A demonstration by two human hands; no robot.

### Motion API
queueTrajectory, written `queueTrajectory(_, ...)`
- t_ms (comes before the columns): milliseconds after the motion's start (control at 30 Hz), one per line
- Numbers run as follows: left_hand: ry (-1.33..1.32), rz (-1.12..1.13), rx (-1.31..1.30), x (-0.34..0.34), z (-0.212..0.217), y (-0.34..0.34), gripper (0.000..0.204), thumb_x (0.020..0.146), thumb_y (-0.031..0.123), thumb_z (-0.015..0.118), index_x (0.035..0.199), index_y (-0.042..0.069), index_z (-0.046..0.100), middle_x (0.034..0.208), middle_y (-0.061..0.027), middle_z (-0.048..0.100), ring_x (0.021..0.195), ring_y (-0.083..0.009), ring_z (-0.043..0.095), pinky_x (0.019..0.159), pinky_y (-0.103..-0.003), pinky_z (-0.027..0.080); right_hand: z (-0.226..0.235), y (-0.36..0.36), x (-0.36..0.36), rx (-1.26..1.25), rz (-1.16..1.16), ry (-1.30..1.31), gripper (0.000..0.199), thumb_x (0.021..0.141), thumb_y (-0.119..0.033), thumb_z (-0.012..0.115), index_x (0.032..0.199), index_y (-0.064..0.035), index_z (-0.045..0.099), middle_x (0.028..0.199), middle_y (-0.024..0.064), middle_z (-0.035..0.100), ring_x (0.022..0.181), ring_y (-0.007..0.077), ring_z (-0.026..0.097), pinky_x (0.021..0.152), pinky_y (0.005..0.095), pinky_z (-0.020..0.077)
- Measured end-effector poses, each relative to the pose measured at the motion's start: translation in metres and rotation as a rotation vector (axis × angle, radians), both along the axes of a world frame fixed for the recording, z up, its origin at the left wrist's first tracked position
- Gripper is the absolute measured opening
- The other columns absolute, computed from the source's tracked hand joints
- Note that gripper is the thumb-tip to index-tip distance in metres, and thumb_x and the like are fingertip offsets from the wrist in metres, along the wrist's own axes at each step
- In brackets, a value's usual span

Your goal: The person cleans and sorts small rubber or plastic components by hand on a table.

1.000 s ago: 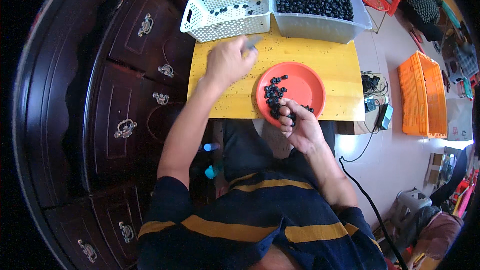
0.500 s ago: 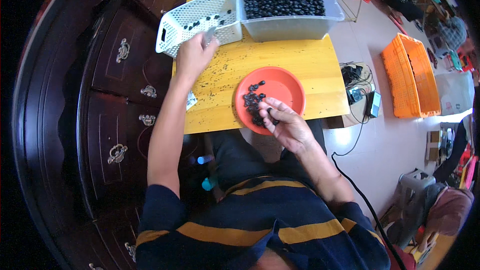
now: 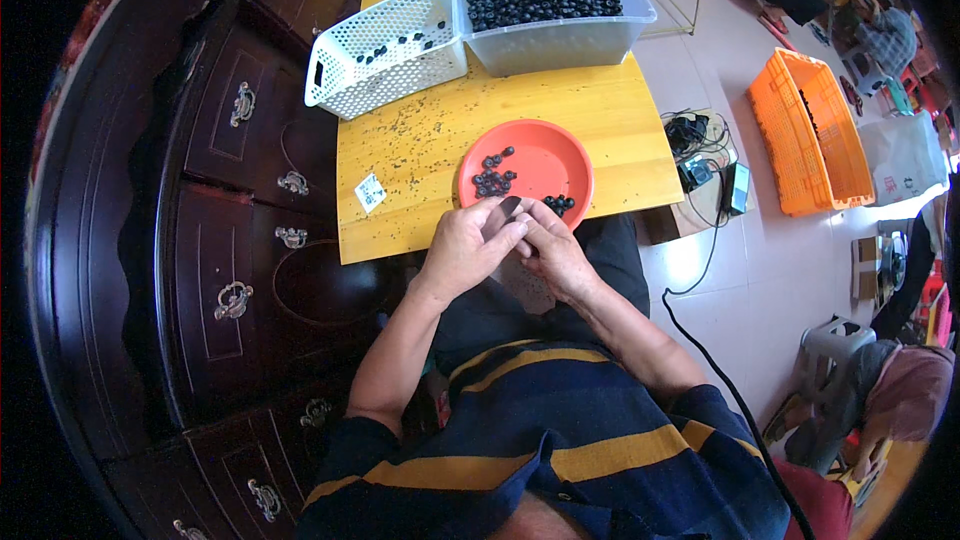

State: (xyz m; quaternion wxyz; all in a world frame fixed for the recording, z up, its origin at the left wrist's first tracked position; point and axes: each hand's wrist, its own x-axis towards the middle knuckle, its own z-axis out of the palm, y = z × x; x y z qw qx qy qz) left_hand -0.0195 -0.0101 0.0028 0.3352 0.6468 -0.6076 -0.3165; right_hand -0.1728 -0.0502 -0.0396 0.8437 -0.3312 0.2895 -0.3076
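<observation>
Dark berry (image 3: 509,205), one small round piece, is pinched between the fingertips of both hands at the near edge of the orange plate (image 3: 560,155). The left hand (image 3: 465,245) and the right hand (image 3: 550,245) are pressed together there, the fingers curled closed around this berry, and both are held just above the near edge of the yellow wooden table (image 3: 420,150). On the plate, small groups of the same dark berries (image 3: 492,180) are seen, some near the middle and some close to the hands. The table top is covered with many tiny dark specks, and a small white label (image 3: 370,192) is lying on it left of the plate. At the far side, a white perforated basket (image 3: 385,65) with a few berries is placed just beside a clear plastic tub (image 3: 560,35), which is filled high with berries. A dark wooden cabinet (image 3: 230,190) with metal handles is standing to the left of the table. On the pale tiled floor (image 3: 740,270) at the right, an orange crate (image 3: 815,130) and black cables (image 3: 700,140) are seen.
</observation>
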Motion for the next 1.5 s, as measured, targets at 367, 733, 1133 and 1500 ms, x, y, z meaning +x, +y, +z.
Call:
queueTrajectory(367, 0.611, -0.035, 0.057, -0.007, -0.013, 0.017, 0.022, 0.097, 0.006, 0.064, 0.118, -0.002, 0.067, 0.093, -0.0029, 0.073, 0.083, -0.0084, 0.068, 0.076, -0.025, 0.055, 0.003, 0.005, -0.01, 0.15, 0.043, -0.194, 0.022, 0.105, -0.024, 0.054, 0.12, -0.0084, 0.056, 0.071, -0.0071, 0.044, 0.053, 0.0008, 0.034, 0.044, 0.0178, 0.0231)
queueTrajectory(733, 0.867, 0.03, 0.079, -0.01, -0.01, 0.019, 0.015, 0.098, 0.015, 0.068, 0.106, 0.002, 0.07, 0.074, 0.0042, 0.062, 0.051, 0.0006, 0.043, 0.045, -0.017, 0.034, -0.02, -0.002, -0.025, 0.37, 0.253, -0.497, 0.015, 0.103, -0.029, 0.06, 0.097, -0.0158, 0.055, 0.064, -0.0095, 0.036, 0.051, 0.0015, 0.032, 0.043, 0.017, 0.0254)
queueTrajectory(1133, -0.096, 0.011, -0.307, -0.008, 0.01, 0.025, 0.031, 0.088, 0.033, 0.078, 0.096, 0.007, 0.063, 0.075, -0.0083, 0.068, 0.063, -0.0215, 0.067, 0.057, -0.035, 0.05, -0.008, -0.002, -0.019, 0.462, 0.22, -0.524, 0.014, 0.104, -0.027, 0.058, 0.097, -0.0156, 0.053, 0.065, -0.0062, 0.042, 0.051, 0.0041, 0.036, 0.043, 0.0184, 0.0279)
queueTrajectory(1500, -0.331, -0.007, -0.409, -0.002, 0.004, 0.022, 0.042, 0.086, 0.046, 0.076, 0.089, 0.007, 0.059, 0.071, -0.0116, 0.066, 0.063, -0.0308, 0.068, 0.054, -0.041, 0.051, -0.013, 0.001, -0.014, 0.546, 0.188, -0.545, 0.008, 0.101, -0.019, 0.06, 0.105, -0.016, 0.054, 0.069, -0.0056, 0.045, 0.052, 0.0047, 0.038, 0.043, 0.019, 0.0283)
